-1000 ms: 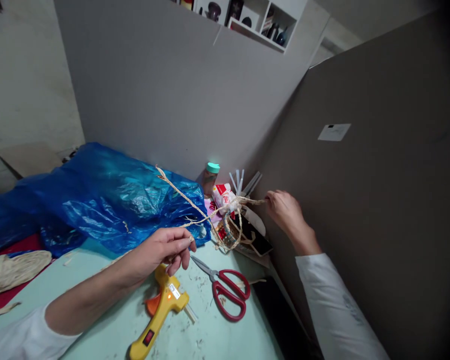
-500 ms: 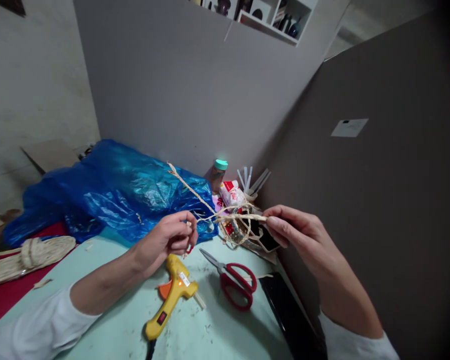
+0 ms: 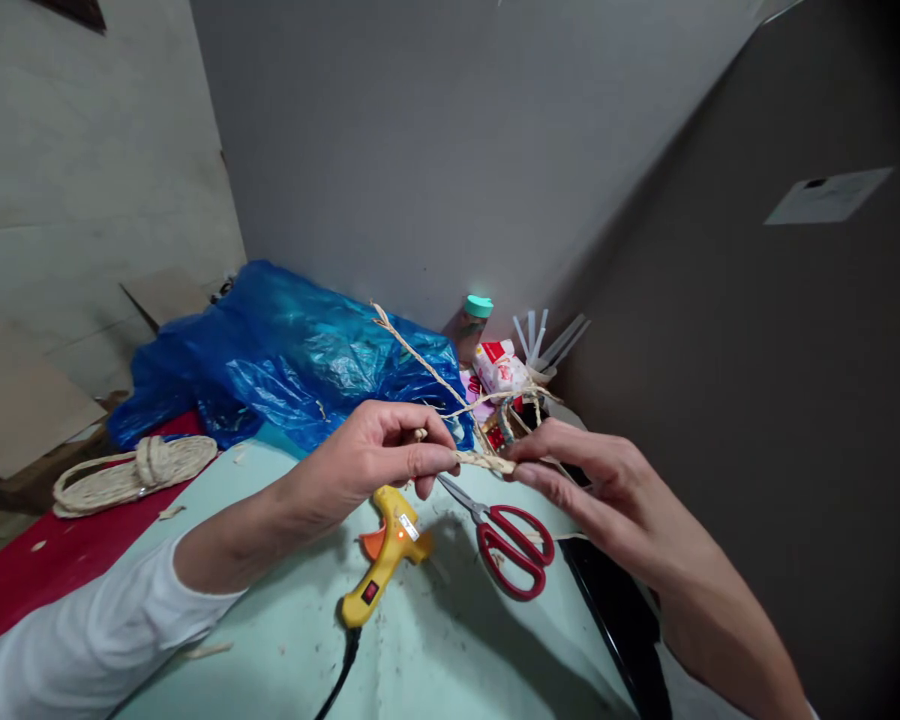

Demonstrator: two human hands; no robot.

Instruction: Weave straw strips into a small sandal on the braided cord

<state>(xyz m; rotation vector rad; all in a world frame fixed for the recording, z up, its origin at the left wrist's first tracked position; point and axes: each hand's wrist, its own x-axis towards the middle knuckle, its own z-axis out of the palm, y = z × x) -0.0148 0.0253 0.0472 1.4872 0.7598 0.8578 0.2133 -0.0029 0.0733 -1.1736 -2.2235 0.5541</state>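
Observation:
My left hand [image 3: 379, 460] and my right hand [image 3: 592, 480] meet above the table, both pinching a thin braided straw cord [image 3: 484, 461] between fingertips. The cord's loose strands run back over a blue plastic bag [image 3: 292, 350] and loop near the clutter in the corner. Just below my hands lie a yellow glue gun [image 3: 386, 555] with its light on and red-handled scissors [image 3: 506, 535].
A pale green table top [image 3: 270, 640] carries straw scraps. A coil of straw braid [image 3: 131, 470] rests on red cloth at the left. In the corner stand a bottle with a teal cap [image 3: 471, 325], a red-white packet [image 3: 499, 365] and glue sticks [image 3: 547, 340]. Grey partitions enclose back and right.
My right hand has drawn the cord away from the corner toward me. Both hands have come together, fingertips nearly touching on the cord. The view has tilted down and to the left.

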